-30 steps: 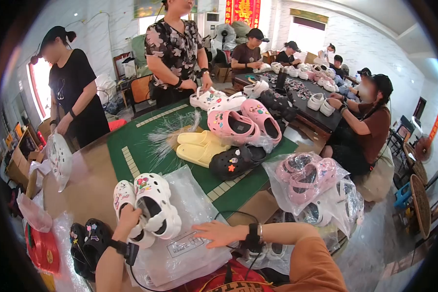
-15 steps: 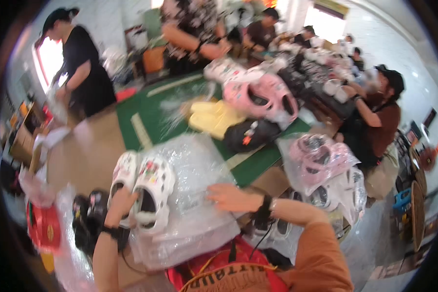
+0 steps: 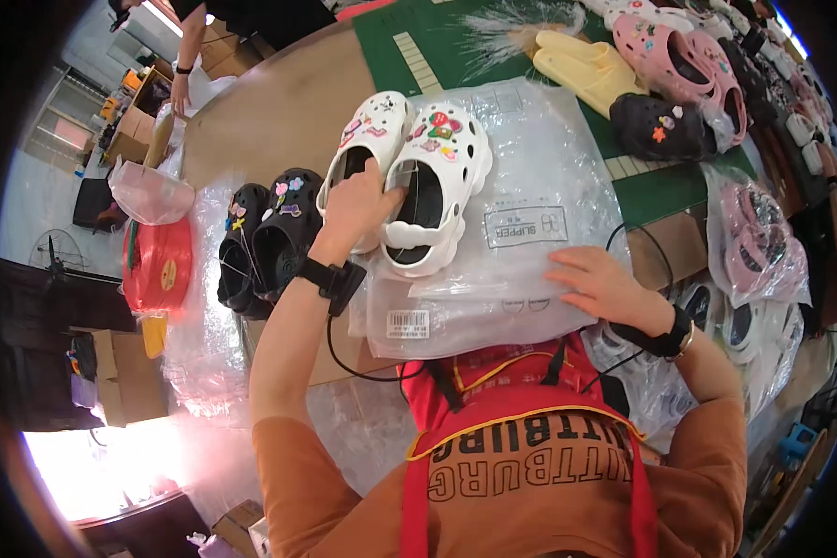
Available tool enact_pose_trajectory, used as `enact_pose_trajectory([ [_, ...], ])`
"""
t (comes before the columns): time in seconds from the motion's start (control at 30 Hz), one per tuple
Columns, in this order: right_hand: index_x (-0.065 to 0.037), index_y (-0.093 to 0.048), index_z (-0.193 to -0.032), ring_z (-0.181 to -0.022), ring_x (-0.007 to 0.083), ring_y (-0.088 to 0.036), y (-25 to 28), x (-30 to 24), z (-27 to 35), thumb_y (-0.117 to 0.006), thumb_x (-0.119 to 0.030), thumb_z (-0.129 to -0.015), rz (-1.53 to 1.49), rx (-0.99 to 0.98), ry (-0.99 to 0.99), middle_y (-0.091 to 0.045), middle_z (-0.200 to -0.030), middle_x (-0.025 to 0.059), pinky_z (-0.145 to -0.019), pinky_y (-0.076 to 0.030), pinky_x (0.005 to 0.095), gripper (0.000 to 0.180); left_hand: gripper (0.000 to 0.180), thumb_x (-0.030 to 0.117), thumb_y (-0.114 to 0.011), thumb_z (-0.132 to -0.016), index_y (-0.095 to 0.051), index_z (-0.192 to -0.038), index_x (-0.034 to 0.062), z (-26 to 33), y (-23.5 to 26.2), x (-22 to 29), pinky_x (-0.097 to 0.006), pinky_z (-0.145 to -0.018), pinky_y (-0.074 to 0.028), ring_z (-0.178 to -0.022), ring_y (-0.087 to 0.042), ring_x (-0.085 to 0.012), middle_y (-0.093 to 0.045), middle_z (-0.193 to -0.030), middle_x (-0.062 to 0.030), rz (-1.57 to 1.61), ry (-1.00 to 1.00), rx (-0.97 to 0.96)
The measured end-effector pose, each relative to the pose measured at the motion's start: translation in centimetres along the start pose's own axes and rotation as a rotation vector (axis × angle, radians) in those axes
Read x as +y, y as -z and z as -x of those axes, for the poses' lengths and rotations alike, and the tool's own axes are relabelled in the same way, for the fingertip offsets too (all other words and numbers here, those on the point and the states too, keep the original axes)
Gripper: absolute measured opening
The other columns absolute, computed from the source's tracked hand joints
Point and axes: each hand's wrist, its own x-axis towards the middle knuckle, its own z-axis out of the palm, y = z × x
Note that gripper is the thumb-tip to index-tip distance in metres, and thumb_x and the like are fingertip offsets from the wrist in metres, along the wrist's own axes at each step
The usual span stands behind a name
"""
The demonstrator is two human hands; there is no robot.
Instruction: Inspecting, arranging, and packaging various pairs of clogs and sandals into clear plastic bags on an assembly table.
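A pair of white clogs (image 3: 434, 135) with colourful charms stands on a stack of clear plastic bags (image 3: 530, 270), toes pointing away from me. My left hand (image 3: 358, 200) closes over the adjoining sides of the two clogs, thumb and fingers reaching into their openings. On the lower right part of the bags rests my right hand (image 3: 604, 286), fingers stretched out and holding nothing. Left of the bags sits a pair of black clogs (image 3: 284, 219), also charmed.
Yellow slippers (image 3: 591, 70), a black clog (image 3: 656, 130) and pink clogs (image 3: 670, 60) lie on the green mat (image 3: 386, 28). Bagged pink clogs (image 3: 758, 237) are at the right. A red bag (image 3: 158, 265) stands at the left. A person's hand (image 3: 180, 93) shows at the far left.
My view has tilted down and turned, so the table things appear shifted. My left hand now reaches farther in between the white clogs. The right hand stays spread on the plastic bags.
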Motion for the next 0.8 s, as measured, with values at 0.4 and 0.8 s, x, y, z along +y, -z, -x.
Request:
enact_pose_trajectory([
  [0.4,-0.01,-0.056,-0.106,-0.105,0.0287,-0.048,1.9,0.8,0.9,-0.068,-0.017,-0.065,0.048,0.087,-0.154,-0.051,-0.114,0.0105,-0.087,-0.036,0.0391,0.043,0.049,0.042,-0.056,-0.074,-0.047,-0.092,-0.0028,0.4,0.7,1.0,-0.044,-0.064,-0.048,-0.073,-0.06,-0.0373,-0.061,-0.076,-0.0222,-0.082,0.029,0.083],
  [0.8,-0.014,-0.058,-0.086,-0.095,0.0183,-0.052,0.9,1.1,0.7,-0.06,-0.016,-0.075,0.088,0.065,-0.148,-0.056,-0.099,-0.0018,-0.081,-0.038,0.0325,0.012,0.04,0.036,-0.054,-0.078,-0.047,-0.085,-0.0029,1.6,0.6,0.9,-0.045,-0.061,-0.047,-0.068,-0.06,-0.0378,-0.06,-0.073,-0.0219,0.01,-0.002,0.117],
])
